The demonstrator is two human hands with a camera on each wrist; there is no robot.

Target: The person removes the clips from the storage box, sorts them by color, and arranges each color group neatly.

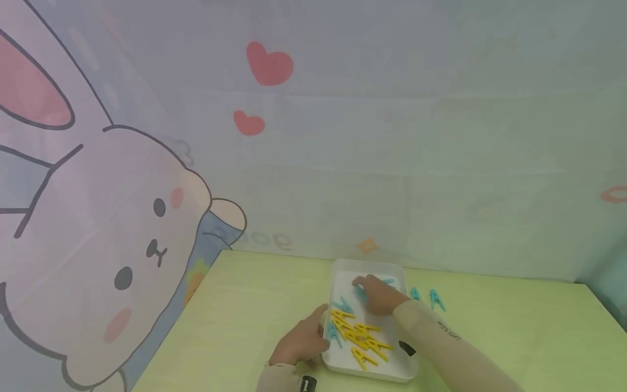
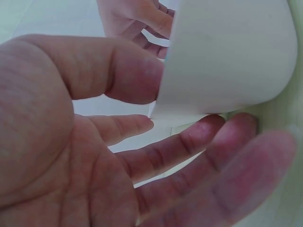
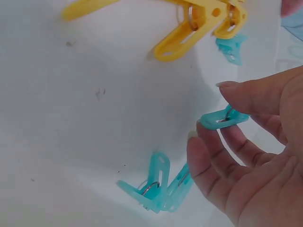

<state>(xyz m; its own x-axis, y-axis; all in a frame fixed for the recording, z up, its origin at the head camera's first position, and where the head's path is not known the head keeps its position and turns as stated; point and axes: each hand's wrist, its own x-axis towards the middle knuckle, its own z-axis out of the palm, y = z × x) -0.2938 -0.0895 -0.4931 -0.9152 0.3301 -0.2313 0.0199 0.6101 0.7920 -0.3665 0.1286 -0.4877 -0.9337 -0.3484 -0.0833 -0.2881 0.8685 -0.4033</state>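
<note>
My right hand [image 1: 384, 296] is over the far part of a white tray [image 1: 369, 373]. In the right wrist view it holds a turquoise clothespin [image 3: 215, 120] between thumb and fingers. Two more turquoise clothespins [image 3: 159, 177] lie close below those fingertips. At the tray's left side, my left hand [image 1: 301, 340] grips the wall; the left wrist view has its thumb [image 2: 135, 75] bent at the rim and the other fingers along the lower edge outside. Several yellow clothespins [image 1: 355, 337] lie in the near half, with turquoise clothespins [image 1: 344, 306] along their left.
Two turquoise clothespins [image 1: 437, 299] lie on the yellow-green table [image 1: 254, 305] just right of the tray, beside the right forearm. A pale cloth backdrop [image 1: 392, 163] with a rabbit and hearts stands behind the table. Each sleeve's wrist bears a small dark device [image 1: 308, 384].
</note>
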